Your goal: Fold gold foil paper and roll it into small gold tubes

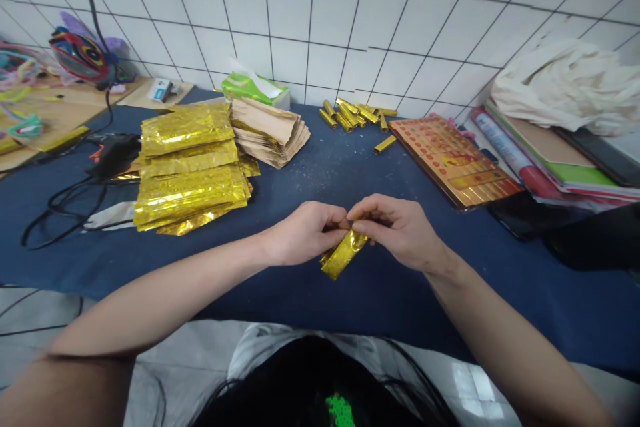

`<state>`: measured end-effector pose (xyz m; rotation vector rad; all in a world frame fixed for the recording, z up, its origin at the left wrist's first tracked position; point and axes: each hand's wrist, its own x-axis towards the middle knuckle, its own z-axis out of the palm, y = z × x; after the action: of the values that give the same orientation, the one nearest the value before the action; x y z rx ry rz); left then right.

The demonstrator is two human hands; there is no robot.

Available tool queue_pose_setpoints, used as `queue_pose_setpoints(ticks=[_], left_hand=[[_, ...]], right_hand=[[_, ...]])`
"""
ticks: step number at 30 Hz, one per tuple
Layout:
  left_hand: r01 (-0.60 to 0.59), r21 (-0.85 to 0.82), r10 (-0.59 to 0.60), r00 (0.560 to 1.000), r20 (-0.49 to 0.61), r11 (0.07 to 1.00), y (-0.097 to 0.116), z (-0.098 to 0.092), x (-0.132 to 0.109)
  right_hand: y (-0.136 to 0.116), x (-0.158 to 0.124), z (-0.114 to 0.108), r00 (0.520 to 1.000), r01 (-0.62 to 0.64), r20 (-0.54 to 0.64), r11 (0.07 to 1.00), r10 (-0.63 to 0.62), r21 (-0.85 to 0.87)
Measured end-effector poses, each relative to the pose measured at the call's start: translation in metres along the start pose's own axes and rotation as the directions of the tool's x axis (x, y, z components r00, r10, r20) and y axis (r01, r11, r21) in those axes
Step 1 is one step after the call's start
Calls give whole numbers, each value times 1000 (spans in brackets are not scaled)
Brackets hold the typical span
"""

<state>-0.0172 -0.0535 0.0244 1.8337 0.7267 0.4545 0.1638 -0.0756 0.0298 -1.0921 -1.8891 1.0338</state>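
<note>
Between my two hands, just above the blue cloth, is a folded strip of gold foil paper (345, 255). My right hand (395, 227) pinches its upper end between thumb and fingers. My left hand (315, 233) has thumb and fingertips pressed together at the strip's upper left edge, close against the right fingertips. The strip's lower end hangs down to the left. Left of my hands lies a stack of gold foil sheets (190, 167). Beyond, small folded gold pieces (350, 115) lie in a loose pile near the wall, with one gold piece (385, 145) apart from it.
A stack of brown paper (270, 133) and a green tissue pack (255, 88) stand at the back. On the right are red-and-gold printed packs (450, 160), books (545, 153) and white cloth (570, 83). A black cable (55, 213) coils at left near a cardboard sheet (50, 110).
</note>
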Motion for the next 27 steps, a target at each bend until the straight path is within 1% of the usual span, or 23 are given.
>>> queue_pose_setpoints(ticks=[3, 4, 8, 9, 11, 14, 16, 17, 20, 21, 23, 27], left_hand=[[-36, 38, 37, 999, -16, 999, 0, 1, -1], [-31, 10, 31, 1000, -2, 999, 1, 1, -1], [45, -194, -31, 997, 75, 980, 5, 0, -2], [57, -218, -40, 996, 83, 974, 5, 0, -2], [53, -217, -39, 997, 72, 975, 5, 1, -1], [47, -188, -41, 999, 31, 981, 2, 0, 2], [46, -135, -46, 999, 2, 990, 1, -2, 3], [45, -90, -47, 999, -18, 995, 0, -3, 3], [26, 70, -20, 997, -81, 997, 1, -7, 2], [19, 110, -9, 996, -90, 994, 1, -7, 2], [9, 159, 7, 995, -100, 987, 1, -8, 1], [-7, 187, 35, 989, -147, 982, 0, -5, 0]], right_hand=[[1, 0, -1, 1000, 13, -13, 999, -14, -40], [1, 0, -2, 1000, 15, -12, 999, -16, -49], [0, 0, -3, 1000, 26, 3, 996, -26, -85], [0, 0, -2, 1000, 26, 8, 996, -25, -84], [0, 1, -1, 1000, 14, 11, 998, -13, -57], [2, 4, -1, 999, -29, -36, 1000, 29, 3], [5, 6, -4, 996, -59, -60, 998, 59, 2], [5, 7, -7, 996, -74, -46, 997, 73, -17], [5, 9, -13, 993, -92, 61, 987, 100, -130], [4, 8, -14, 992, -83, 84, 982, 99, -172], [3, 8, -14, 993, -54, 89, 971, 76, -234], [4, 6, -9, 999, -5, 33, 959, 15, -284]])
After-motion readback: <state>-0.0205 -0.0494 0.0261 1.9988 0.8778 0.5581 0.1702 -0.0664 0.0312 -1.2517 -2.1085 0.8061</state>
